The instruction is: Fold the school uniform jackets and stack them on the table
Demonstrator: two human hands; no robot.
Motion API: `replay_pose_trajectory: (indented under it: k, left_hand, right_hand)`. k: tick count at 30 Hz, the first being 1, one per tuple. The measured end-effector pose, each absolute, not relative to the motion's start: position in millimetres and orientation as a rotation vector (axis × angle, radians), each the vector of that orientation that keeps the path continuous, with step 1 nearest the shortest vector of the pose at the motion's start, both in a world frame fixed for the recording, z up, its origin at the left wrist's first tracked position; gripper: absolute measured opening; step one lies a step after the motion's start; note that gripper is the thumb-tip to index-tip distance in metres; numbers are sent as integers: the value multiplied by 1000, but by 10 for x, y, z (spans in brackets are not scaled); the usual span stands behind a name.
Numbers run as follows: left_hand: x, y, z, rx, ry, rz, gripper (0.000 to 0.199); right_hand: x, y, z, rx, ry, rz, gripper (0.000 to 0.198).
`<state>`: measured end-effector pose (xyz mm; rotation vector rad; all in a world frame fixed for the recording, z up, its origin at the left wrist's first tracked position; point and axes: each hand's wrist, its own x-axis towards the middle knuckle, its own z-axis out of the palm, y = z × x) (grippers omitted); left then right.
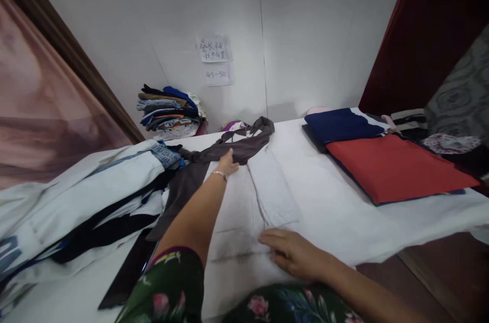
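Observation:
A white and dark grey hooded jacket lies spread on the white-covered table. Its dark grey hood points toward the wall. On the right, a white part of it is folded inward over the body. My left hand reaches across and rests at the base of the hood, thumb and fingers apart. Nearer to me, my right hand lies by the lower end of the folded white part, its fingers stretched out. A dark grey sleeve or side panel spreads out to the left, partly behind my left arm.
Loose clothes are heaped on the left, beside a flat black object. A folded stack stands at the back left. Red and navy folded garments lie on the right. Handwritten paper signs hang on the wall.

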<state>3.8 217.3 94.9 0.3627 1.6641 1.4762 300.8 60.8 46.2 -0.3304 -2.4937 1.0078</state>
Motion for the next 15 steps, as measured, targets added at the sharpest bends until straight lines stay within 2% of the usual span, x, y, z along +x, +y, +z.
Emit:
replay_pose_trajectory:
  k: [3,7,11,15]
  left_hand:
    - [119,2111,625,317,1676,1326,53]
    - [157,2189,523,302,1604,1259,46]
    - [215,2340,416,241,1504,1263,38]
    - [232,2479,326,150,1358,1332,22]
  right_hand:
    - [2991,636,363,-337,-2433,896,37]
    - [3204,718,289,-452,-2354,677,37]
    - [3476,710,216,-552,-2468,567,47]
    - [3618,661,132,-613,-2624,511,61]
